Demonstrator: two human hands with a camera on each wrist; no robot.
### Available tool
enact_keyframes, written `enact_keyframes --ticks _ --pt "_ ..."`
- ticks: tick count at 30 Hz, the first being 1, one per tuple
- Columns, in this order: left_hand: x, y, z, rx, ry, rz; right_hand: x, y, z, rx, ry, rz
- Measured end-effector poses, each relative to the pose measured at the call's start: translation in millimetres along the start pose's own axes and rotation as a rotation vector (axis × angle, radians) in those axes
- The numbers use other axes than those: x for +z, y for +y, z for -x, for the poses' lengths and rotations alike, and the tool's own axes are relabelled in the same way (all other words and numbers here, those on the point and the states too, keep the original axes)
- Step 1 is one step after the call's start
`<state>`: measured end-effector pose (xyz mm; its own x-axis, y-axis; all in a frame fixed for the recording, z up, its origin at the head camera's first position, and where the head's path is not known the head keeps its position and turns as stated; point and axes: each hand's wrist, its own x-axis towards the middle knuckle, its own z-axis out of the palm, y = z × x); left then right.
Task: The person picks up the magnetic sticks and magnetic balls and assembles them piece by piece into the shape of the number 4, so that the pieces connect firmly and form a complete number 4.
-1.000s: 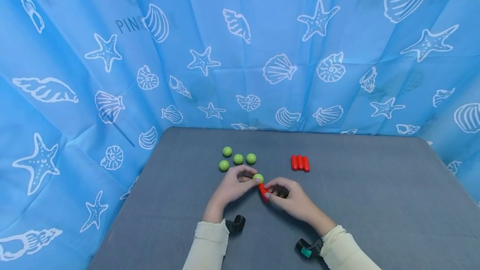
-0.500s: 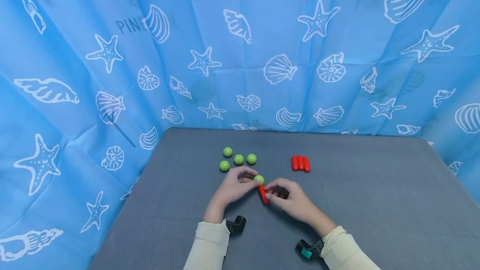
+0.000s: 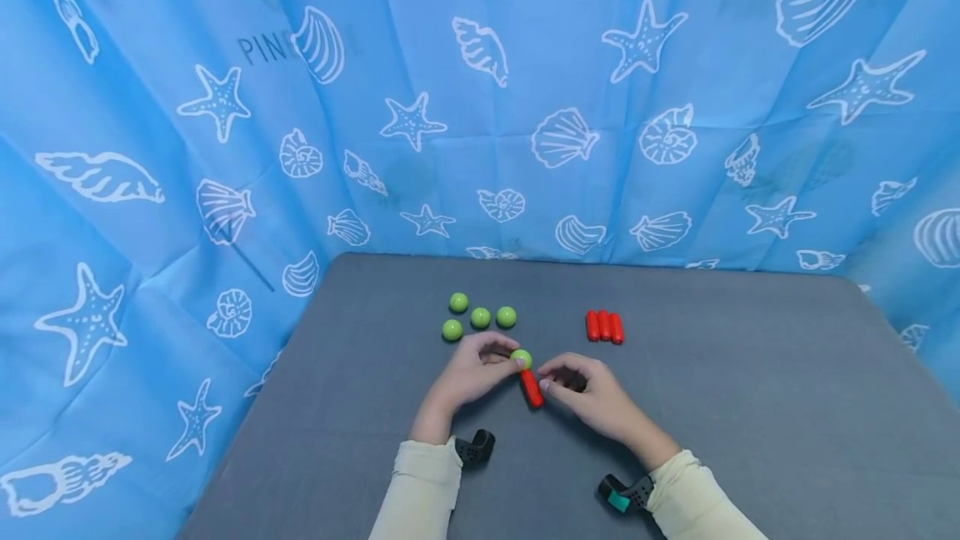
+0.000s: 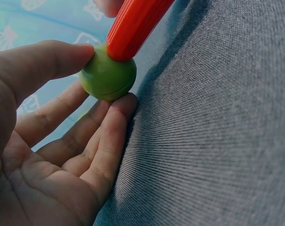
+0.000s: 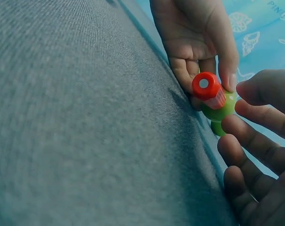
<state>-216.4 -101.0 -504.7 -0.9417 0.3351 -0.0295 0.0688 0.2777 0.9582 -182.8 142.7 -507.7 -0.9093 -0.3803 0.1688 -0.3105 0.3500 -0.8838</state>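
On the blue curtain point(image 3: 480, 98), printed with white shells and starfish, the letters "PIN" can be read at the upper left; a shell drawing covers what follows them. No other writing is visible.

The left hand point(image 3: 468, 373) pinches a green ball point(image 3: 521, 358) between thumb and fingertips, just in front of the four loose balls point(image 3: 480, 316) on the grey table point(image 3: 750, 407). A red rod point(image 3: 532, 387) is joined to this ball and points from it toward the person. The right hand point(image 3: 592, 398) is just beside the rod on its right side; its fingers are loosely curled, and in the head view they seem not to touch the rod.

The left wrist view shows the ball point(image 4: 107, 77) squeezed between thumb and fingers, with the rod point(image 4: 135, 26) pressed into its top, close above the table point(image 4: 217, 141). The right wrist view shows the rod's point(image 5: 208, 89) round end with a small pale spot in its centre, a detail no other view gives, and the right fingers point(image 5: 255, 127) spread apart near it. Three more rods point(image 3: 603, 326) lie side by side, right of the loose balls; only the head view shows them.
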Motion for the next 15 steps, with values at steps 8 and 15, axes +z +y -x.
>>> enact_keyframes --ticks 8,15 --pt "-0.9 0.2 -0.2 0.003 -0.003 -0.007 0.2 3.4 0.5 0.014 0.008 -0.007" --pt "-1.6 3.3 2.0 -0.009 0.004 -0.01 0.9 1.9 0.5 0.029 0.003 -0.01"
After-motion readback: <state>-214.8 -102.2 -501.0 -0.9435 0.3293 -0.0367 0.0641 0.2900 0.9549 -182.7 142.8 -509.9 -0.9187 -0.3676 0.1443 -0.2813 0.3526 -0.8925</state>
